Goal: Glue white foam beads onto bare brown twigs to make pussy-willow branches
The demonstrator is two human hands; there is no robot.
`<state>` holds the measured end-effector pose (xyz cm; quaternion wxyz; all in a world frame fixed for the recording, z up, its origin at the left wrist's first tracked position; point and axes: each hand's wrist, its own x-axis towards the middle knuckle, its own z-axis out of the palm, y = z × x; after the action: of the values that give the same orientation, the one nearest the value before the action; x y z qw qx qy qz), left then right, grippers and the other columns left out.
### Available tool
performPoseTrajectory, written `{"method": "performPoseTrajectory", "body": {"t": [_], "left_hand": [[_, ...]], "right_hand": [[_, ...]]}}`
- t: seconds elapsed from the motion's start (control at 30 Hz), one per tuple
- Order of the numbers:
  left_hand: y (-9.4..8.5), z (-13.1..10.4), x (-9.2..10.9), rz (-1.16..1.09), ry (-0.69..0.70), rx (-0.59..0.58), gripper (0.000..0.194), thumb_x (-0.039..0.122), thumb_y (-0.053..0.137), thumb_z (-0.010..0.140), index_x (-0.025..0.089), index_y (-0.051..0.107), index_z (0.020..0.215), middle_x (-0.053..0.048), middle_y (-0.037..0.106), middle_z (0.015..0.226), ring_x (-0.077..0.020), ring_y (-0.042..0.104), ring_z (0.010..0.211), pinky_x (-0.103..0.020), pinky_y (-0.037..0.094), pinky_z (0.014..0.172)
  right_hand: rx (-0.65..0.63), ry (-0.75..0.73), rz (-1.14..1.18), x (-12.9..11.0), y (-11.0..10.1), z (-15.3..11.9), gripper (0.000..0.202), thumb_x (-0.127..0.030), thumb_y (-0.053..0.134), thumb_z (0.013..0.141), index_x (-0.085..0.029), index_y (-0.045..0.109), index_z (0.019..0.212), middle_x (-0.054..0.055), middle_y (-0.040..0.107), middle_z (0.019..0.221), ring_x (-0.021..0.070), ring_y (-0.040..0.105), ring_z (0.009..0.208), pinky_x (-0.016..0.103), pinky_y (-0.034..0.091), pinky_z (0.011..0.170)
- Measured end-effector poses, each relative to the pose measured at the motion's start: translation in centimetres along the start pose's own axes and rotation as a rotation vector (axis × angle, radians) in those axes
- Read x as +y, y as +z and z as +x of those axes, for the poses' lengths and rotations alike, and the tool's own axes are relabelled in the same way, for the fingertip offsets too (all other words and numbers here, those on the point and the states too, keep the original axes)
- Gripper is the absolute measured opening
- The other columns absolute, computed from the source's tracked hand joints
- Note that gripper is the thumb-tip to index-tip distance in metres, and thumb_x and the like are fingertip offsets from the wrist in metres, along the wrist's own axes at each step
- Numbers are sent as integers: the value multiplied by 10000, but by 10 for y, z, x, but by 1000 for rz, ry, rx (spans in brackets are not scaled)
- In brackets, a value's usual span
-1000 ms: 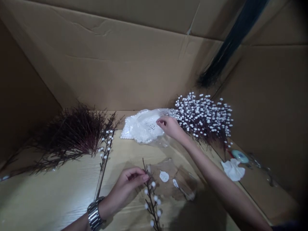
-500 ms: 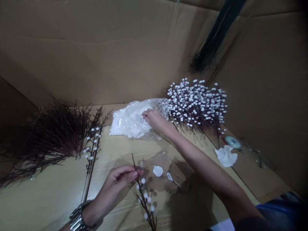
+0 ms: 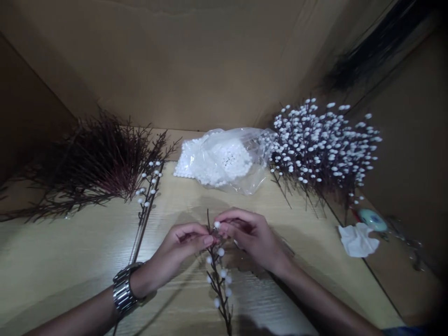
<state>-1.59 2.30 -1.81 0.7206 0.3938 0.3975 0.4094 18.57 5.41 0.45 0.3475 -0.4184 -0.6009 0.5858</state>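
Note:
My left hand, with a metal watch on its wrist, pinches a dark brown artificial twig near its upper end. Several white berries sit along that twig. My right hand meets the left one at the twig, its thumb and forefinger closed on a small white berry beside a side shoot. Beyond the hands lies a clear plastic bag full of loose white berries.
Bare dark twigs are heaped at the left, with a berried twig beside them. Finished-looking berried stems are bunched at the right. A crumpled tissue, a pale green rounded object and cardboard walls surround the table.
My right hand has come back from the bag to the twig with a white berry between its fingers. My left hand still grips the twig. The camera view has shifted.

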Motion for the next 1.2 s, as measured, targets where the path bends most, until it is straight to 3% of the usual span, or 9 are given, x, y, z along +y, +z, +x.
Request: {"method": "performPoseTrajectory", "body": {"t": [0.1,0.4,0.7,0.97,1.2], "left_hand": [[0,-1,-1,0,-1,0,81,273,764,857,195,781,846,-24,796,898,-158,698,888,-244,501,836],[0,-1,1,42,23,10,121,284,727,888,185,761,828,-24,762,870,-167,665,869,-259,482,813],[2,-3,0,53,40,10,99,237,701,912,176,736,842,-36,767,900,-176,688,915,-258,497,837],[3,-5,3,81,19,23,117,262,698,906,174,737,839,-47,756,885,-200,687,914,-293,507,854],[2,-3,6,209,25,48,173,329,721,878,171,742,809,-32,711,802,-186,624,806,-275,462,750]], "right_hand": [[-2,-24,25,4,0,2,135,-316,705,871,-270,756,987,7,763,863,135,695,756,265,542,672],[101,-300,-96,4,8,-1,180,-201,695,874,-318,771,988,11,769,912,159,705,837,301,576,718],[154,-409,-186,6,13,-6,324,-107,681,868,-361,760,1054,10,769,959,169,723,865,313,596,739],[106,-428,-226,11,11,-9,413,-90,641,886,-408,720,1137,17,744,1013,166,723,887,335,613,752],[98,-433,-246,13,12,-13,322,-143,668,890,-371,734,1107,9,764,1013,165,729,907,330,614,783]]}}
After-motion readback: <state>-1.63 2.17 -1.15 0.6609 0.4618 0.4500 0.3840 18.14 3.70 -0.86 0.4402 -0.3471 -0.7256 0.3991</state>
